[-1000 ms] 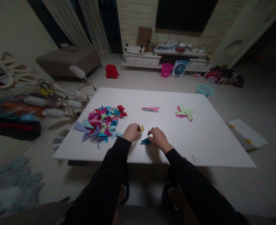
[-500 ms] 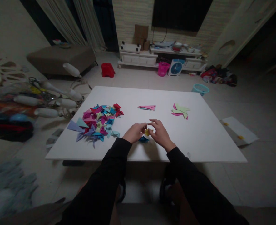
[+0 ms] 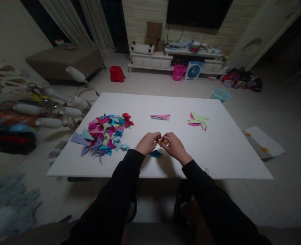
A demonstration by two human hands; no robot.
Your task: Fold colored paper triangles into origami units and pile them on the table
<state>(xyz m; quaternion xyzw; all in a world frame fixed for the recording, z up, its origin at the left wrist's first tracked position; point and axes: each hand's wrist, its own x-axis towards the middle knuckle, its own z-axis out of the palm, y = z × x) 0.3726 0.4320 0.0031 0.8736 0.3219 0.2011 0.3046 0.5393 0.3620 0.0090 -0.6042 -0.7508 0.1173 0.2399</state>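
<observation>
Above the white table (image 3: pixel 217 153), my left hand (image 3: pixel 148 143) and my right hand (image 3: pixel 174 146) meet, fingers closed on a small yellow folded paper piece (image 3: pixel 161 143). Part of the piece is hidden by the fingers. Just below them on the tabletop lies a blue folded paper piece (image 3: pixel 156 153). To the left spreads a heap of folded paper pieces (image 3: pixel 106 132) in pink, red, blue, purple and pale green. Beyond my hands rests a flat pink and green folded paper stack (image 3: pixel 160 117). A green and pink pile of folded strips (image 3: pixel 198 120) sits farther right.
A lamp with several white shades (image 3: pixel 74 111) stands close to the table's left edge. Behind the table are a red stool (image 3: pixel 117 74), a pink basket (image 3: pixel 179 72) and a blue fan (image 3: pixel 193 70). A turquoise basket (image 3: pixel 220 95) stands by the far right corner.
My right hand's fingers have curled in closer to the yellow paper piece; earlier its index finger was stretched out. The blue piece shows more fully now. The view has shifted slightly.
</observation>
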